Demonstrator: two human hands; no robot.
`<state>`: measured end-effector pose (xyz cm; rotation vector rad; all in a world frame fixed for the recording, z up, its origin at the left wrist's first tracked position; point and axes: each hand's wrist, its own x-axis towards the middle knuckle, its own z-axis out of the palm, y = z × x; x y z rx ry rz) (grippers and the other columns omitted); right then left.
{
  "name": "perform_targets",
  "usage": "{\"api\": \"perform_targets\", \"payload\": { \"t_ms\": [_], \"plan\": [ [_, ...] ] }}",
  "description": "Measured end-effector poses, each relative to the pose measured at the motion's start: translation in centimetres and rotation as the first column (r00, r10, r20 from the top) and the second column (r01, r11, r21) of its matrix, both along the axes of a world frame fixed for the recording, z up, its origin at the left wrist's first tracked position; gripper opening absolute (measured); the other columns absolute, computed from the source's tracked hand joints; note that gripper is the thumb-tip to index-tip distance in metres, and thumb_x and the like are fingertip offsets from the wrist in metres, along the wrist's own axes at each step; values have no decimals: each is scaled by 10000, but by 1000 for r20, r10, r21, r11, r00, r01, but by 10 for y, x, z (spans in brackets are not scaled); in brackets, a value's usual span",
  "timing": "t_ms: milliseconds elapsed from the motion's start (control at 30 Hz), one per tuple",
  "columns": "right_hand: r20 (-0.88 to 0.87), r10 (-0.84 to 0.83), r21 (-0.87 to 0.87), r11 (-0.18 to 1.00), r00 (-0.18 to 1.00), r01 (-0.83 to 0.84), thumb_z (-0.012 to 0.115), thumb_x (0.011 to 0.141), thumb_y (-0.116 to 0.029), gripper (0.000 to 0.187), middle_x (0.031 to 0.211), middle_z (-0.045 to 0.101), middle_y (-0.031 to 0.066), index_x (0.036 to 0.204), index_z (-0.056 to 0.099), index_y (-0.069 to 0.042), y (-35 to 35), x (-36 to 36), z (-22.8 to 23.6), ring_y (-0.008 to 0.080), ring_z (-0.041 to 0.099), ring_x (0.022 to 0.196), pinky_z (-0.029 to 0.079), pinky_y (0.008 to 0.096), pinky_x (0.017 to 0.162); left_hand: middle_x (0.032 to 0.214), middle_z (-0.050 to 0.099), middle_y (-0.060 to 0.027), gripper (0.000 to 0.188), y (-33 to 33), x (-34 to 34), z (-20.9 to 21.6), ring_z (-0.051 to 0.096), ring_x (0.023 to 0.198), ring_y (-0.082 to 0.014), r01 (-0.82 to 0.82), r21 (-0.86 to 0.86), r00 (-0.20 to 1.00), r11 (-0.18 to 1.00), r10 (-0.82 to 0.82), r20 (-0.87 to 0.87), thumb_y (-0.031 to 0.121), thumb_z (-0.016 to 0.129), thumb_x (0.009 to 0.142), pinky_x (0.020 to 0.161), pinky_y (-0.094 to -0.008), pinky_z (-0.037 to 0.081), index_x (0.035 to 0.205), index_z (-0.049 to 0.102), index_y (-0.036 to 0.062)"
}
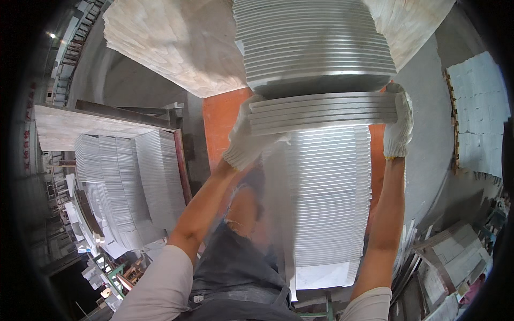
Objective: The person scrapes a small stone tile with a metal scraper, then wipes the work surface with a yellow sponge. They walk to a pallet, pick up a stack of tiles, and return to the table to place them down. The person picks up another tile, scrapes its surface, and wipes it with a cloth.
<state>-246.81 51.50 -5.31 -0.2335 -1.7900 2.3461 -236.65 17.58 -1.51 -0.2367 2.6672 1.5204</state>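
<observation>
My left hand (247, 140), in a white knit glove, grips the left end of a small bundle of flat grey-white slabs (324, 111). At the bundle's right end sits my right hand (399, 122), also gloved. I hold the bundle level just under a taller stack of the same slabs (316, 43). Below the bundle a long row of upright slabs (329, 198) runs toward my body.
An orange-red surface (220, 120) shows behind the left hand. A light stone-patterned board (171, 43) lies top left. More slab stacks (126, 184) stand at left, a pale sheet pile (479, 112) at right, and scrap pieces (455, 257) lower right.
</observation>
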Motion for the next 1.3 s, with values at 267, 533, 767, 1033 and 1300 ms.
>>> {"api": "perform_targets", "payload": {
  "t_ms": [267, 533, 767, 1033, 1300],
  "plan": [
    [34, 186, -63, 981, 982, -184, 630, 989, -369, 485, 1239, 691, 97, 1347, 625, -42, 30, -8, -7, 207, 678, 1101, 524, 367, 1009, 1261, 623, -129, 691, 32, 73, -49, 639, 1105, -296, -68, 159, 998, 985, 67, 10, 180, 877, 770, 930, -389, 554, 1353, 512, 110],
    [198, -14, -76, 997, 980, 29, 572, 1025, -303, 450, 1267, 659, 149, 1345, 598, 13, 7, 5, 29, 251, 629, 1192, 533, 411, 991, 1245, 620, -124, 832, 11, 49, 8, 618, 1188, -272, 28, 202, 999, 979, -18, -51, 399, 960, 649, 983, -420, 527, 1263, 540, 27],
    [250, -197, 56, 980, 948, 189, 567, 1032, -352, 488, 1285, 634, 134, 1352, 602, 15, 14, 66, 30, 265, 581, 1245, 458, 407, 1073, 1082, 700, -89, 625, 14, 32, -8, 658, 1025, -192, 175, 41, 974, 984, -167, -156, 188, 952, 635, 862, -343, 543, 1116, 620, -36],
    [265, 4, -16, 1000, 964, 0, 496, 1067, -394, 494, 1326, 628, 121, 1364, 575, -7, 55, 67, -20, 223, 612, 1206, 504, 362, 1064, 924, 737, -81, 415, 19, 17, -9, 660, 849, -285, 237, -270, 803, 933, -345, -487, 149, 865, 610, 806, -400, 536, 988, 728, 44],
    [298, 50, 102, 991, 953, -85, 510, 1060, -264, 363, 1246, 698, 108, 1287, 634, -9, 55, 64, -42, 229, 692, 1094, 598, 346, 922, 984, 752, -66, 395, 18, 20, 5, 694, 900, -198, 243, 229, 955, 942, -191, -226, 168, 872, 715, 799, -363, 564, 1046, 723, 13]
  ]
}}
